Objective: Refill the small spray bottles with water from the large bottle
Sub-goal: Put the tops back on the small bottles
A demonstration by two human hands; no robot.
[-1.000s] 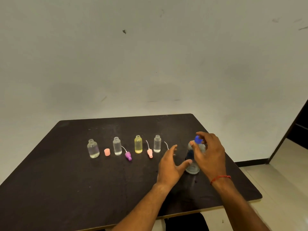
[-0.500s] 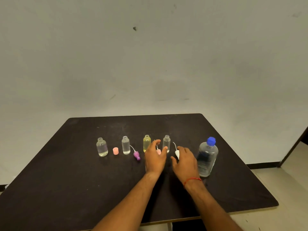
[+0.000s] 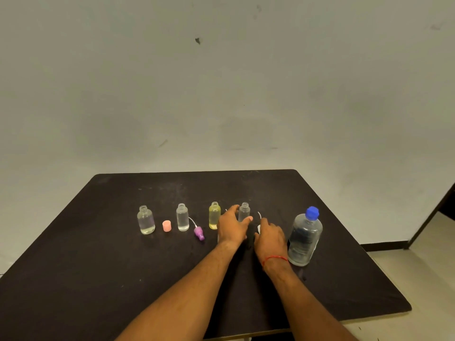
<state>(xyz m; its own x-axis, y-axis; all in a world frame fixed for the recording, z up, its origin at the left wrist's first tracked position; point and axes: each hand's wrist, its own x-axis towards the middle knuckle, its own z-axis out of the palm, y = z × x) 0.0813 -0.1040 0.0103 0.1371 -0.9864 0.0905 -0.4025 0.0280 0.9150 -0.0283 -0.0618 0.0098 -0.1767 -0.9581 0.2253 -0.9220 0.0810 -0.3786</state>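
Currently the left hand (image 3: 231,227) spreads its fingers either side of the rightmost small bottle (image 3: 244,211). The right hand (image 3: 270,238) curls over a white spray top (image 3: 259,227), grip unclear. Just beside it the large bottle (image 3: 304,238) stands upright and capped.

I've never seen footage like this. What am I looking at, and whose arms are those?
No machine here: a person wears a camera on the head, looking down at their own bare hands. On the dark table stand four small open bottles, with a pink cap and a purple spray head lying between them. The large water bottle, blue cap on, stands at the right. The left hand reaches round the rightmost small bottle; the right hand covers a white spray head. Whether either grips is unclear.
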